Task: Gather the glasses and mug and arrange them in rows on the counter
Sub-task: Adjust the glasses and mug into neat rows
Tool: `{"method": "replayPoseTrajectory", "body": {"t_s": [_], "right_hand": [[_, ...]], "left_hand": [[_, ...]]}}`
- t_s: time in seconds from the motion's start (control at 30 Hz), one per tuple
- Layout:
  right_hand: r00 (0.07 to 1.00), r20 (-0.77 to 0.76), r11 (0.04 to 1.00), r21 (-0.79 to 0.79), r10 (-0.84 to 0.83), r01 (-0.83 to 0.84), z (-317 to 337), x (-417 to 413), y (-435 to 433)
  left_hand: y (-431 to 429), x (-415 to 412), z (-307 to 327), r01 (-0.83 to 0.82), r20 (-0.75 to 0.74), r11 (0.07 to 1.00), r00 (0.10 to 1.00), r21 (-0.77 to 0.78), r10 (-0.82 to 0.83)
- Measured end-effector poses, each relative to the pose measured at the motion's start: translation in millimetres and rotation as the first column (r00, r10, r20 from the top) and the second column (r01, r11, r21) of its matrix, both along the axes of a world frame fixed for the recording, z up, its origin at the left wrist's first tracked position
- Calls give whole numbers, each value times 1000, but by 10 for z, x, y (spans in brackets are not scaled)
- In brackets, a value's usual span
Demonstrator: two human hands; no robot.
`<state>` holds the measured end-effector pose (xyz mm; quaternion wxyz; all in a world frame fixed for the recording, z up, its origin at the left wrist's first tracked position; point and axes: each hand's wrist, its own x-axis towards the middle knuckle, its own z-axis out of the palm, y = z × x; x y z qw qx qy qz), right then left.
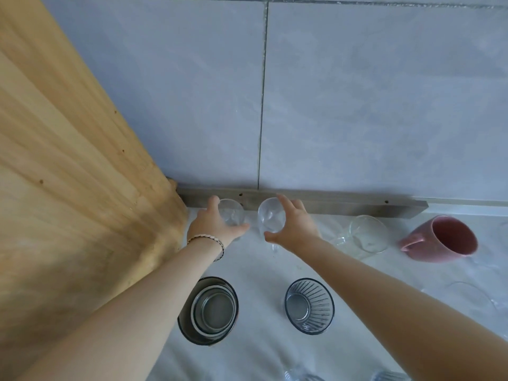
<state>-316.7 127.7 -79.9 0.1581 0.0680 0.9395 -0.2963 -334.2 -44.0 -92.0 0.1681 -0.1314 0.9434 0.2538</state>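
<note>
A pale counter (269,268) meets a grey tiled wall (357,105), with a wooden panel (68,160) at 9 o'clock and a grey strip (316,206) along the wall's foot. Back row, 12 o'clock: the left hand (213,224) is wrapped about a clear glass (232,213), thumb and fingers on its sides; the right hand (292,226) likewise cups a second clear glass (270,215) just beside the first. Whether either glass rests on the counter cannot be told. At 2 o'clock a third clear glass (368,233) and the pink mug (442,239) continue the line, the mug's handle turned leftward. Nearer, a dark tumbler (209,310) at 7 o'clock and a ribbed grey glass (309,306) at 6 o'clock begin a second row. Faint glassware at the lower and right edges is too indistinct to identify. Judged progress: one row nearly set, a second started, stragglers remaining. All vessels appear upright and empty.
</note>
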Motion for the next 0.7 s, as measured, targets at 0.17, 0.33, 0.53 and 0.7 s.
{"method": "replayPoseTrajectory", "body": {"t_s": [0.17, 0.33, 0.53, 0.7], "right_hand": [[1000, -18, 1000, 13, -1, 2, -32, 24, -16], [999, -26, 999, 43, 34, -32, -34, 51, -4], [997, 7, 997, 19, 76, -77, 2, 112, 34], [994, -106, 1000, 11, 3, -2, 279, 365, 487]], "left_hand": [[26, 17, 0, -53, -18, 998, 998, 38, 54], [34, 14, -9, -62, -34, 998, 997, 27, 63], [85, 73, 114, -31, 37, 995, 999, -92, 35], [400, 274, 401, 109, -292, 944, 934, -311, -204]]}}
